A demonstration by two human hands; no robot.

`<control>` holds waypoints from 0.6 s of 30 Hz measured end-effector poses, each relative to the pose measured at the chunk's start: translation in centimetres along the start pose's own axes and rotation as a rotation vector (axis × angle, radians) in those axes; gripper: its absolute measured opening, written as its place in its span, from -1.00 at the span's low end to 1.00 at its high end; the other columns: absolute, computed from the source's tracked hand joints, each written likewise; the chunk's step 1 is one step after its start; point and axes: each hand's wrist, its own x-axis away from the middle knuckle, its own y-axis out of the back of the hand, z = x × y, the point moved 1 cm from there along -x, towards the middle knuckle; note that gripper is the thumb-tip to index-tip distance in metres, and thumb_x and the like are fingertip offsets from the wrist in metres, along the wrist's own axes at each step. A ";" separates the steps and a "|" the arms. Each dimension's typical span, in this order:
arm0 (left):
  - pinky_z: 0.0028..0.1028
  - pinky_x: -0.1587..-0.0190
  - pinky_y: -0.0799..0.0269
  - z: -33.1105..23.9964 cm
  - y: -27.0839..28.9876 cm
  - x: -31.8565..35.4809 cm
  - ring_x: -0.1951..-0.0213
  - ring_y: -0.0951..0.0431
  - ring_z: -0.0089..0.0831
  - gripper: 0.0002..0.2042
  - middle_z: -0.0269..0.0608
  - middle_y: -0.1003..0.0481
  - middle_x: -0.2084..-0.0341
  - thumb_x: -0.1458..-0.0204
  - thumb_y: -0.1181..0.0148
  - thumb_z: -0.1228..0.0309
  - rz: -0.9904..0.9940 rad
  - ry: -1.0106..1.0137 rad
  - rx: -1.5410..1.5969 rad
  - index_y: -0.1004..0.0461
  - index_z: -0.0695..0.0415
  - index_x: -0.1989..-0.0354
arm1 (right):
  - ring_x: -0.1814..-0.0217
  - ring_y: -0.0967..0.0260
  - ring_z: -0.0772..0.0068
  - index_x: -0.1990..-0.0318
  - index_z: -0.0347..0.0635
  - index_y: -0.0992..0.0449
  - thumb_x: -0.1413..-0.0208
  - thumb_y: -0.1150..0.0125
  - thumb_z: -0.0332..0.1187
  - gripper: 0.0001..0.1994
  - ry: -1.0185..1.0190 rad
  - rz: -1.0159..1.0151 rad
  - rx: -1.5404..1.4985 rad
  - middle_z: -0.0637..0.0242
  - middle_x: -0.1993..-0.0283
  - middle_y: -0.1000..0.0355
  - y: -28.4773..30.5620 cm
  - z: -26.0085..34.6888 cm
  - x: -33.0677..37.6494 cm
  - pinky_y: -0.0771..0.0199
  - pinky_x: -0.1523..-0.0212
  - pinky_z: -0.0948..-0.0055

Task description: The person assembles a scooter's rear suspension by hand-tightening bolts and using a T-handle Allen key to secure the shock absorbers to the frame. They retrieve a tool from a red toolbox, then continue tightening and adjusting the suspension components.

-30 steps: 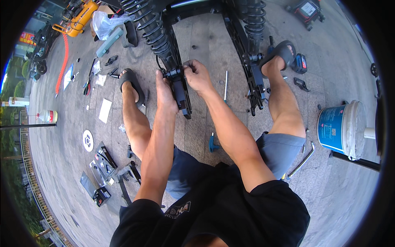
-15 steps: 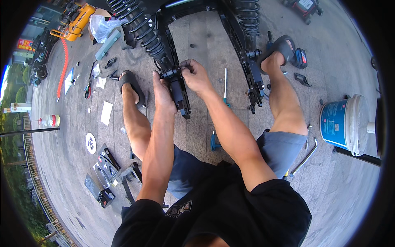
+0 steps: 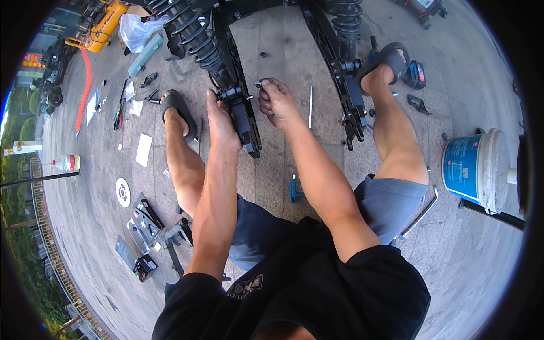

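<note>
There are two hands: the left hand point(image 3: 222, 122) and the right hand point(image 3: 276, 102). There are two black sandals, one point(image 3: 180, 110) on each foot, the other point(image 3: 390, 56) far off. There are two big black springs, one point(image 3: 192, 31) and another point(image 3: 345, 14). There is one blue and white bucket point(image 3: 475, 169). There is one bottle point(image 3: 67, 163). There is one round white disc point(image 3: 122, 191).

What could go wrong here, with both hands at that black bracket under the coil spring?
The right hand pinches a small bolt by the black bracket; dropped, it may roll among the loose parts. The left hand rests against the bracket, so a shifting frame could pinch fingers. Feet in open sandals sit close to heavy steel.
</note>
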 end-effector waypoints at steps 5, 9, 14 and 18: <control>-0.42 0.25 -0.39 0.2 0.2 0.0 0.34 -0.42 -0.44 -0.36 -0.25 -0.43 0.36 -0.12 0.29 -0.24 0.026 0.028 0.037 -0.42 0.16 0.16 | 0.69 -0.02 0.66 0.32 -0.14 -0.41 -0.16 -0.14 -0.25 -0.83 -0.220 -0.105 0.450 0.49 0.60 -0.19 6.5 -2.0 2.1 0.01 0.73 0.59; -0.36 0.23 -0.44 0.1 0.2 -0.2 0.33 -0.46 -0.35 -0.33 -0.23 -0.44 0.35 -0.10 0.29 -0.26 0.031 0.017 0.028 -0.40 0.17 0.11 | 0.30 -0.35 0.24 0.18 -0.28 -0.50 -0.12 -0.11 -0.19 -0.70 -0.428 -0.248 1.288 0.13 0.29 -0.42 10.2 -4.4 3.5 -0.33 0.29 0.29; -0.43 0.24 -0.37 0.2 0.2 -0.3 0.34 -0.39 -0.45 -0.37 -0.26 -0.41 0.36 -0.12 0.26 -0.24 0.014 0.021 0.046 -0.42 0.16 0.17 | 0.07 -0.44 -0.02 0.18 -0.28 -0.53 -0.08 -0.09 -0.23 -0.70 -0.394 -0.107 1.837 -0.05 0.10 -0.46 10.3 -6.9 6.2 -0.46 0.07 0.12; -0.35 0.19 -0.43 0.2 0.4 -0.4 0.29 -0.45 -0.36 -0.31 -0.21 -0.43 0.31 -0.10 0.30 -0.26 0.029 0.004 0.015 -0.39 0.19 0.08 | 0.06 -0.44 0.01 0.22 -0.25 -0.52 -0.08 -0.11 -0.21 -0.72 -0.299 -0.088 1.995 0.00 0.11 -0.45 9.3 -7.3 8.5 -0.46 0.09 0.12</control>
